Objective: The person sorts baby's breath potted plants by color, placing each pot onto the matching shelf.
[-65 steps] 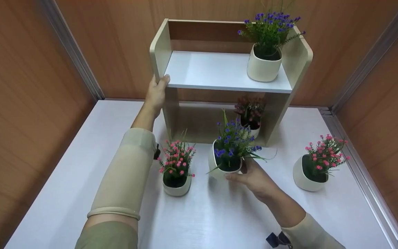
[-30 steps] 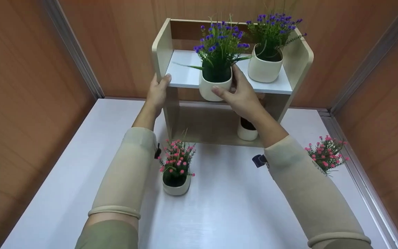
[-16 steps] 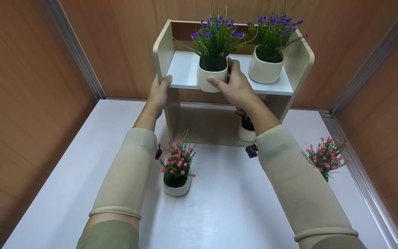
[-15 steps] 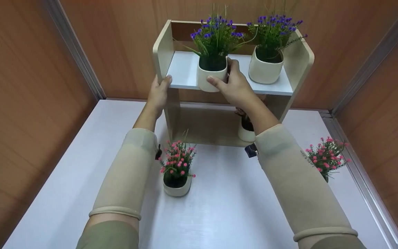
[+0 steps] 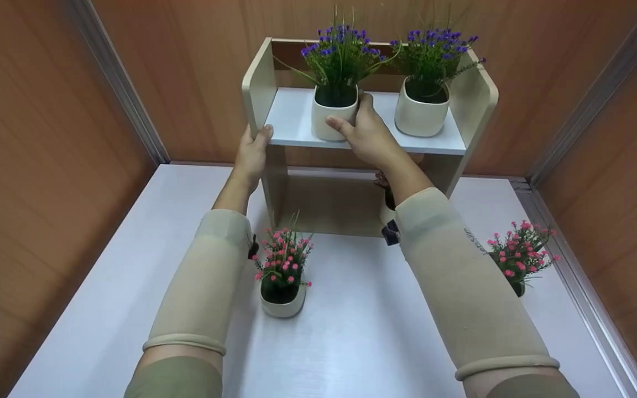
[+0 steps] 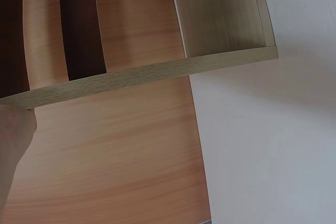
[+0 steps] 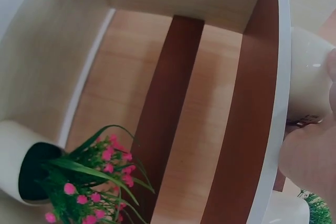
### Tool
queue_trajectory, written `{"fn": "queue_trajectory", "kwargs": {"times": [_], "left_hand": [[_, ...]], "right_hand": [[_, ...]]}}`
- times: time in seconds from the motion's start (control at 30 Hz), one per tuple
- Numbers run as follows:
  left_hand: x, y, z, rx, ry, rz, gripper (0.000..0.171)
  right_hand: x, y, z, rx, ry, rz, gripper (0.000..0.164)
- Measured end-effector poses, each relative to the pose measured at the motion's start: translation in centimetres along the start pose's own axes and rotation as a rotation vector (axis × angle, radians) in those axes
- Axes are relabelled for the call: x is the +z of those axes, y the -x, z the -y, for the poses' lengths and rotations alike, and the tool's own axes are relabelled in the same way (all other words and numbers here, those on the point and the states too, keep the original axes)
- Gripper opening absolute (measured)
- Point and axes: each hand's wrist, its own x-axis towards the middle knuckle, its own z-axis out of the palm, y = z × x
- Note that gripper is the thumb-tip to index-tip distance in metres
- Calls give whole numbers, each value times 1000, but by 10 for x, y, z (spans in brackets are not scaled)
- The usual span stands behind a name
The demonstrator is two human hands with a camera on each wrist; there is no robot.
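Observation:
A two-tier shelf unit (image 5: pixel 291 110) stands at the back of the table. My left hand (image 5: pixel 251 157) grips its left side panel (image 5: pixel 257 85) near the upper board, the thumb in front. My right hand (image 5: pixel 372 135) holds a potted plant with purple flowers (image 5: pixel 324 115) at the upper board's front edge, thumb on the white pot's front and fingers round its right side. Another potted purple plant (image 5: pixel 421 115) stands to its right on the same board. In the right wrist view the held pot (image 7: pixel 310 77) shows beside the board's edge.
A pink-flowered potted plant (image 5: pixel 283 301) stands on the white table before the shelf. Another pink one (image 5: pixel 520 257) at the right is partly hidden by my right sleeve. In the lower compartment sits a potted plant (image 7: pixel 21 161), mostly hidden by my right arm in the head view.
My right hand has lifted the purple potted plant from in front of the shelf to the upper board, then moved it slightly back and left. My left hand has stayed on the side panel.

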Motion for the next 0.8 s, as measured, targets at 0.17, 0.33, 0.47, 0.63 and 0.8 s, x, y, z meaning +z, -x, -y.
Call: {"fn": "queue_trajectory", "kwargs": {"times": [0.17,0.33,0.47,0.63,0.8], "left_hand": [[-1,0,1,-7,-11,5,67],[0,1,-1,0,-2,8,68],[1,2,-3,-2,8,6,68],[3,3,-3,-14,6,7,69],[4,2,-2,9,18,15,67]], "right_hand": [[3,-3,2,32,22,-20,101],[6,-3,1,19,41,-63,102],[7,-1,0,15,37,-85,108],[8,3,-1,78,24,-101,125],[9,7,-3,100,19,-161,130]]}}
